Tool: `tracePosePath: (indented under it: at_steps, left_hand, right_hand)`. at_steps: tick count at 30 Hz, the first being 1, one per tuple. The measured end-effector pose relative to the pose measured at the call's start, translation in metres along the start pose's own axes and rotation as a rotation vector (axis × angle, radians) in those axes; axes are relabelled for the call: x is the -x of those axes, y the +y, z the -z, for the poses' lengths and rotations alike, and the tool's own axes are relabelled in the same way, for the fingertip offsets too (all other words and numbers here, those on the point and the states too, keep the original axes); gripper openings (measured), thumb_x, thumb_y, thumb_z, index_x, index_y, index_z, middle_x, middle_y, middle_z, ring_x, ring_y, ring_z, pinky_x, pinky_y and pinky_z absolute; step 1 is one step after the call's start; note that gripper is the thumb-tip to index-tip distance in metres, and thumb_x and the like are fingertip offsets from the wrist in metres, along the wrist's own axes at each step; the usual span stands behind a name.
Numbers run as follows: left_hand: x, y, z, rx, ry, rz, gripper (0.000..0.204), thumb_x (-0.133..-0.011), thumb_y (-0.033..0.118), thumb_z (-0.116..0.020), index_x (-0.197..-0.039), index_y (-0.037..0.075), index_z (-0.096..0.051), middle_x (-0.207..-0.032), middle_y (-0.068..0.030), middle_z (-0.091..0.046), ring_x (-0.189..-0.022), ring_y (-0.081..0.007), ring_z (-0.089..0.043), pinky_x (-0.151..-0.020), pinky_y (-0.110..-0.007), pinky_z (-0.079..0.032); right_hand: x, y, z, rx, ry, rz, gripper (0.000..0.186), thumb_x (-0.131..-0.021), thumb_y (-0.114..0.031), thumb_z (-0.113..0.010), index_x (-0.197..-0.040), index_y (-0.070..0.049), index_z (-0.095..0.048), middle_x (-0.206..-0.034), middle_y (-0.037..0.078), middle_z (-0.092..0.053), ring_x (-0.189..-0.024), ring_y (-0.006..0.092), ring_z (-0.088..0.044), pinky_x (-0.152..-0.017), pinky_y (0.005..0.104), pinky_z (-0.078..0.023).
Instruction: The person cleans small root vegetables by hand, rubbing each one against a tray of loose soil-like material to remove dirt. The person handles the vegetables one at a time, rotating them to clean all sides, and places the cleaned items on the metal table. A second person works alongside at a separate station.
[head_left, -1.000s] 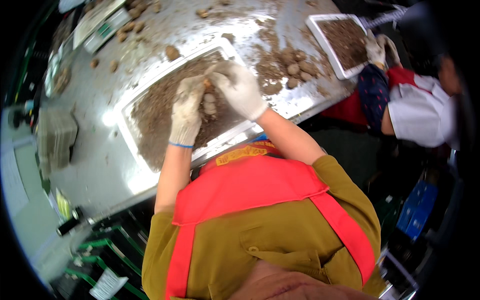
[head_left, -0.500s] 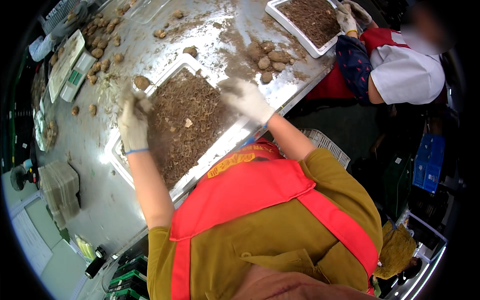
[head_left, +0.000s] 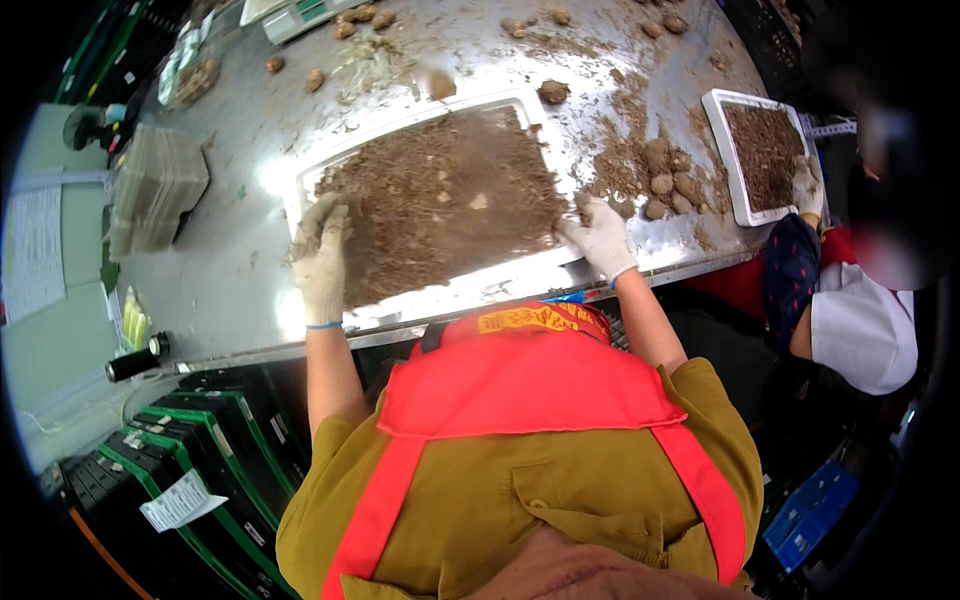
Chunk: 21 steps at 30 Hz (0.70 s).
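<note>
A white rectangular tray lies before me on the metal table, filled with brown, fibrous, soil-like material. A few pale flakes show in the fill, and its surface is partly blurred. My left hand, in a pale knit glove with dirty fingers, is closed at the tray's left end. At the right end my right hand, gloved alike, has its fingers bent over the rim against the fill. The undersides of both grips are hidden.
Brown tubers lie heaped among loose dirt right of the tray; one tuber sits behind it. A scale stands at the back left, stacked clear containers at the left. Another person's gloved hand touches a second filled tray.
The view has turned, so the tray now lies more squarely before me. My left hand has come to the tray's near left end, and my right hand has moved down onto the right rim.
</note>
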<state>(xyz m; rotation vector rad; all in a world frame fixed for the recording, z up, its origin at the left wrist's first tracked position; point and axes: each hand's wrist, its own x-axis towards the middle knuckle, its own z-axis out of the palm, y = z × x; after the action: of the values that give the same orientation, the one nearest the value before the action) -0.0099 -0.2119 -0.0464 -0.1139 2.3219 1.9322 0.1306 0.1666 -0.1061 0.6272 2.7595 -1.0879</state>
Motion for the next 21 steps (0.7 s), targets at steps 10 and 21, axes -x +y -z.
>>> tracePosePath:
  at_steps: [10, 21]
  left_hand:
    - [0.031, -0.015, 0.027, -0.636, 0.146, -0.368, 0.047, -0.086, 0.006, -0.061, -0.133, 0.006, -0.056, -0.136, -0.0151, -0.057, -0.130, -0.0310, -0.049, -0.111, -0.040, -0.037]
    - [0.029, -0.026, -0.037, -0.075, -0.083, -0.413, 0.036, -0.095, -0.002, -0.054, -0.132, -0.003, -0.055, -0.124, -0.0163, -0.063, -0.111, -0.0213, -0.063, -0.094, -0.031, -0.053]
  right_hand:
    - [-0.015, -0.149, -0.085, -0.448, -0.354, 0.431, 0.053, -0.084, -0.037, -0.063, -0.124, -0.003, -0.063, -0.110, 0.022, -0.069, -0.100, 0.0344, -0.067, -0.091, 0.0366, -0.051]
    - [0.058, 0.005, 0.025, -0.456, 0.325, -0.080, 0.037, -0.095, -0.036, -0.059, -0.107, -0.004, -0.073, -0.097, 0.016, -0.073, -0.085, 0.0258, -0.070, -0.078, 0.0356, -0.055]
